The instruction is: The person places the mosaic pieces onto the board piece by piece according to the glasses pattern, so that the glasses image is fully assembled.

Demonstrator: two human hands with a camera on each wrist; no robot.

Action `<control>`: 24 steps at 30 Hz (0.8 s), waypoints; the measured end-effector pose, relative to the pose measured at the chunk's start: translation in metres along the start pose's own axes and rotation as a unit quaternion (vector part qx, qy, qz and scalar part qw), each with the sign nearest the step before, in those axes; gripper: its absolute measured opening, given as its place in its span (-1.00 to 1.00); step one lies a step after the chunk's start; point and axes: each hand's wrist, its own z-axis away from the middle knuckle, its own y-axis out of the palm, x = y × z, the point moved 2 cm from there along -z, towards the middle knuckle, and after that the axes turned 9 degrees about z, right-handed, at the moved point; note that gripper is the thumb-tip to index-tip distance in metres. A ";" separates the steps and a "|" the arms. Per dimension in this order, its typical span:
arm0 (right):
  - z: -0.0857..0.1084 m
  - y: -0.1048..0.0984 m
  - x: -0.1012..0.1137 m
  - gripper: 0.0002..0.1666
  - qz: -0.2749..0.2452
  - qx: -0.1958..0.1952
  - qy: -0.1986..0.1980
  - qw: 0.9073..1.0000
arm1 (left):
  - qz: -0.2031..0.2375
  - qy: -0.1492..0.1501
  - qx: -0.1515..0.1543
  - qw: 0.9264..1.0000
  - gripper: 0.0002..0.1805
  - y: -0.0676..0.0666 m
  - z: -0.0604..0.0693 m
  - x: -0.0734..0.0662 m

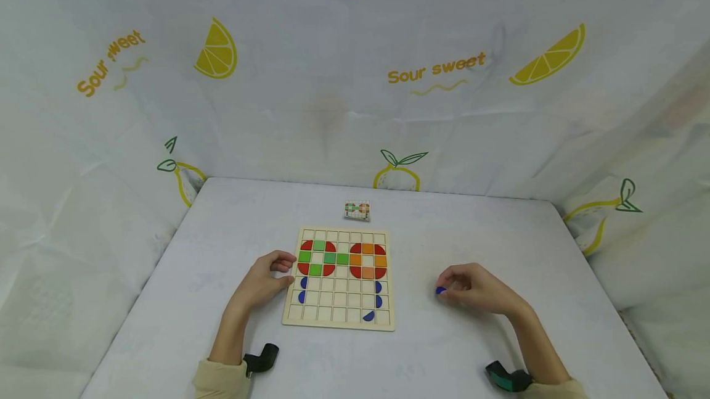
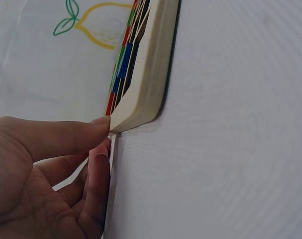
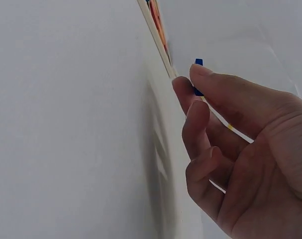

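A square wooden grid board lies on the table with red, green, orange and blue pieces in its cells. My left hand is at the board's left edge; in the left wrist view its thumb touches the rim, fingers loosely bent. Off to the right of the board, my right hand pinches a small blue piece between thumb and forefinger, above the table. Its full shape is hidden by the fingertips. Blue half-round pieces sit in the lower rows; one lies tilted near the bottom edge.
Behind the board lies a small picture card with a similar coloured pattern. The white table meets a white cloth backdrop printed with lemons. A black wrist device is on the left wrist, another on the right.
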 end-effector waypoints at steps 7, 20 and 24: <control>-0.015 0.007 0.015 -0.81 -0.006 0.000 0.004 1.000 | -0.006 0.003 -0.001 1.000 -0.58 0.001 -0.001 0.000; -0.051 0.024 0.041 -0.79 -0.014 0.028 -0.019 0.999 | -0.001 -0.002 -0.001 1.000 -0.59 0.000 -0.003 0.003; -0.064 0.034 0.050 -0.79 -0.019 0.041 -0.030 0.999 | 0.001 0.002 0.003 1.000 -0.58 0.000 -0.001 0.002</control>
